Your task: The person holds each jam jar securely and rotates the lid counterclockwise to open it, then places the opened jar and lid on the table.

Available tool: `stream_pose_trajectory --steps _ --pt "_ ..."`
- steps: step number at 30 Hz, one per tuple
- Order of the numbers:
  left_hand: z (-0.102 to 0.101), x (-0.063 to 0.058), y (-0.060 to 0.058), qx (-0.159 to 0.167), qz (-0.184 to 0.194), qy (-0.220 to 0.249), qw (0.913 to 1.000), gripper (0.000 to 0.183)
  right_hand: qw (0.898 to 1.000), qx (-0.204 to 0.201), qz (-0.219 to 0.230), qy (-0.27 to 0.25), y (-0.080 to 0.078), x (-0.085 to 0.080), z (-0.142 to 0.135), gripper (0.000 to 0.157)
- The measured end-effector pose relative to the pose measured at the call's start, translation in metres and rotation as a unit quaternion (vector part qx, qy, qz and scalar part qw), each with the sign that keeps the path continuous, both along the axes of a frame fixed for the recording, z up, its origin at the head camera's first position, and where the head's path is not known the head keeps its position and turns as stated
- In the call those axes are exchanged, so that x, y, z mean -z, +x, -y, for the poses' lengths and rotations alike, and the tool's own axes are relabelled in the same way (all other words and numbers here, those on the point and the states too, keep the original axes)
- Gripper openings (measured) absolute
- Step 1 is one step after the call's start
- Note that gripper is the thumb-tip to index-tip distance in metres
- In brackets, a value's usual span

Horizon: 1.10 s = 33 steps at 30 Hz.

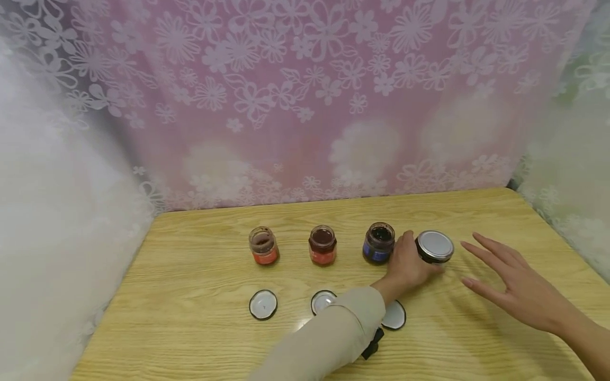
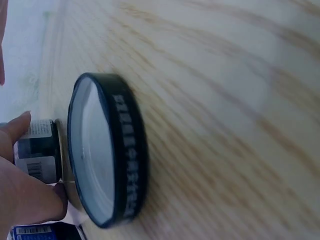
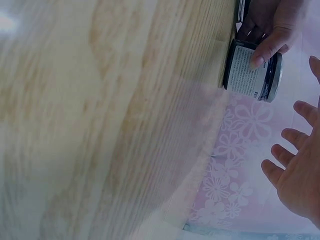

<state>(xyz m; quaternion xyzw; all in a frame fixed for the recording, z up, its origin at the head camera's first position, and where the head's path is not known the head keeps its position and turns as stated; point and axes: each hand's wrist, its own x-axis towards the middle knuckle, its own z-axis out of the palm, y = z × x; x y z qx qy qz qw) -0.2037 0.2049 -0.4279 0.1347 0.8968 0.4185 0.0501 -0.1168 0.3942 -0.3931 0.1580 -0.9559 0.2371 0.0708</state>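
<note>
Toward the right of the table, a jar (image 1: 436, 245) stands with its silver lid on. My left hand (image 1: 411, 264) grips its side, with the thumb against the white-labelled wall of the jar (image 3: 245, 75) in the right wrist view. My right hand (image 1: 517, 288) is held just right of the jar, fingers spread and touching nothing. Immediately left of the left hand is an open jar with a blue label (image 1: 376, 252). A lid (image 1: 394, 316) lies inside up below the left forearm; the same lid (image 2: 131, 150) looms large in the left wrist view.
Two more open jars, one red-labelled (image 1: 322, 255) and one orange-labelled (image 1: 265, 257), stand in the row to the left. In front of them lie two lids, the left lid (image 1: 263, 305) and the middle lid (image 1: 323, 300), partly covered by the sleeve (image 1: 329, 333). A flowered curtain (image 1: 305, 106) hangs behind the wooden table (image 1: 190, 328).
</note>
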Motion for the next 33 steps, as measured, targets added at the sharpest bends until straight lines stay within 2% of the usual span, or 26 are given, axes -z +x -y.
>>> stream_pose_trajectory --steps 6,10,15,21,25,29,33 --pt "-0.002 0.005 -0.008 0.007 0.000 0.032 0.9995 0.066 1.000 -0.001 0.005 -0.004 -0.001 -0.001 -0.001 0.068" --pt "-0.001 0.006 -0.010 0.011 0.019 0.049 0.9986 0.067 1.000 -0.001 0.014 -0.011 -0.001 0.000 0.000 0.066" --pt "-0.004 0.005 -0.004 0.011 0.050 0.059 0.9969 0.065 1.000 -0.002 0.018 -0.019 0.001 -0.002 -0.003 0.065" --pt "-0.003 0.002 0.003 0.009 0.060 0.071 0.9956 0.064 0.999 0.001 0.021 -0.034 0.001 -0.009 -0.004 0.063" --pt "0.001 0.002 0.007 -0.004 0.072 0.083 0.9939 0.064 0.999 -0.003 0.024 -0.037 0.002 -0.010 0.000 0.063" --pt "0.003 -0.002 0.010 -0.002 0.085 0.135 0.9872 0.064 0.999 -0.005 0.013 -0.044 0.001 -0.015 0.002 0.063" --pt "0.005 -0.010 0.015 0.028 0.077 0.171 0.9819 0.063 0.998 -0.010 0.005 -0.059 0.003 -0.023 0.002 0.063"
